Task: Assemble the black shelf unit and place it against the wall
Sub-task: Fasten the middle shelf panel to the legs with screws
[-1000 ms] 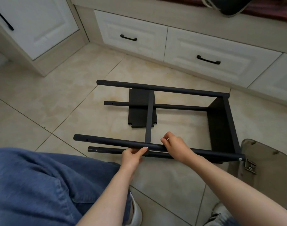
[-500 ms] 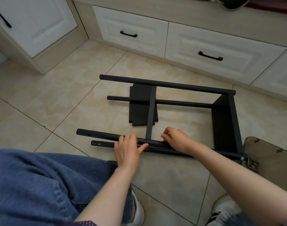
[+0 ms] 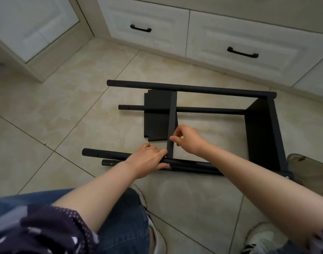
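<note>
Black shelf frame (image 3: 193, 88) lies on its side on tiled floor (image 3: 47, 114), near white drawers (image 3: 221, 39). One board (image 3: 257, 136) fixed at right end; poles bare at left end. Left hand (image 3: 147, 160) curled round near pole (image 3: 105, 155). Right hand (image 3: 189, 139) pinches flat crossbar (image 3: 172, 114) near its lower end, finger and thumb closed on its edge. Second board (image 3: 155, 125) sits behind crossbar.
</note>
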`<action>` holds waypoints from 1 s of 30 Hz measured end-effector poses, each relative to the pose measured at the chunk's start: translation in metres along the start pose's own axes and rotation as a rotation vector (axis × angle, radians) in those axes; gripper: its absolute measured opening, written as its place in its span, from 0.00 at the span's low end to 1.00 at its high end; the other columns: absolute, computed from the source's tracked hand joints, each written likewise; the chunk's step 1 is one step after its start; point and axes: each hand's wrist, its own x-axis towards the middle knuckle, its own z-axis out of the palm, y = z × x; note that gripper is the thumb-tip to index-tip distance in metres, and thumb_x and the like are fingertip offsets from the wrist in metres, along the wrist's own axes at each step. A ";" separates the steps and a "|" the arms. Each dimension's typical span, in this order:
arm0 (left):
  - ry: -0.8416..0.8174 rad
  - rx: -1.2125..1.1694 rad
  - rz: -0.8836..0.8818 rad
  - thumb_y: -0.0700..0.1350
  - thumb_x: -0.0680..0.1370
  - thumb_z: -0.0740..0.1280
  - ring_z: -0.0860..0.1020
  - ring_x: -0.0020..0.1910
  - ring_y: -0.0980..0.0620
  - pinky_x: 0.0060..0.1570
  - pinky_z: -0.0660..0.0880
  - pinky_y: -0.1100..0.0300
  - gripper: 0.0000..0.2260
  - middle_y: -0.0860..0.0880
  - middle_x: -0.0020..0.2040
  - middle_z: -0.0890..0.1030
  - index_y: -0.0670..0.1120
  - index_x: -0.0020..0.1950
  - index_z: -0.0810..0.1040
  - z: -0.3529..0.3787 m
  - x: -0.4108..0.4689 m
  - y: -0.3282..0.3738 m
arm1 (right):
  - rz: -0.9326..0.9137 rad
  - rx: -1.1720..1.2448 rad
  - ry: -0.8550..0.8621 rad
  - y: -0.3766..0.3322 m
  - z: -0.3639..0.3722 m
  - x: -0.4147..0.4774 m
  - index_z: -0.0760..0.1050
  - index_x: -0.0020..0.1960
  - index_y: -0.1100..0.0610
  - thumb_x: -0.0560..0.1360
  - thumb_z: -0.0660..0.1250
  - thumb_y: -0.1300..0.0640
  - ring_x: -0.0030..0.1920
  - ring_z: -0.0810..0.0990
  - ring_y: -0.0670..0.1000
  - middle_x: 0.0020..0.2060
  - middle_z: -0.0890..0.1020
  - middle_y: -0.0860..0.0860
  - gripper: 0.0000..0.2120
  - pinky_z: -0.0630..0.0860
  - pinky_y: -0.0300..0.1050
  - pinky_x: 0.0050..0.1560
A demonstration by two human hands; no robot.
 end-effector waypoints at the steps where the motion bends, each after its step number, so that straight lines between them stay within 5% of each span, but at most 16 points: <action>1: -0.014 0.013 0.020 0.61 0.84 0.54 0.76 0.55 0.45 0.64 0.67 0.52 0.20 0.45 0.54 0.80 0.46 0.65 0.69 -0.003 0.003 -0.001 | -0.005 -0.038 -0.009 -0.001 0.000 0.003 0.72 0.50 0.56 0.80 0.66 0.52 0.46 0.78 0.52 0.44 0.79 0.52 0.08 0.71 0.43 0.42; 16: -0.055 -0.030 0.126 0.64 0.83 0.53 0.72 0.38 0.49 0.56 0.71 0.52 0.18 0.52 0.42 0.76 0.50 0.59 0.68 -0.017 0.018 -0.014 | -0.011 0.071 -0.169 0.007 -0.017 0.021 0.72 0.43 0.52 0.76 0.71 0.54 0.44 0.82 0.50 0.41 0.82 0.50 0.08 0.79 0.43 0.43; 24: -0.030 -0.154 0.126 0.64 0.83 0.52 0.78 0.47 0.46 0.46 0.71 0.53 0.18 0.49 0.51 0.81 0.52 0.60 0.68 -0.007 0.012 -0.019 | 0.118 0.285 -0.353 0.004 -0.030 0.025 0.76 0.48 0.59 0.78 0.69 0.57 0.45 0.85 0.49 0.43 0.84 0.53 0.05 0.83 0.43 0.49; 30: 0.176 -0.176 0.183 0.67 0.80 0.46 0.78 0.38 0.48 0.38 0.75 0.51 0.22 0.52 0.45 0.81 0.52 0.55 0.68 0.010 0.010 -0.022 | 0.052 0.294 -0.343 0.011 -0.028 0.031 0.78 0.47 0.60 0.76 0.71 0.58 0.43 0.85 0.50 0.43 0.83 0.54 0.05 0.84 0.45 0.48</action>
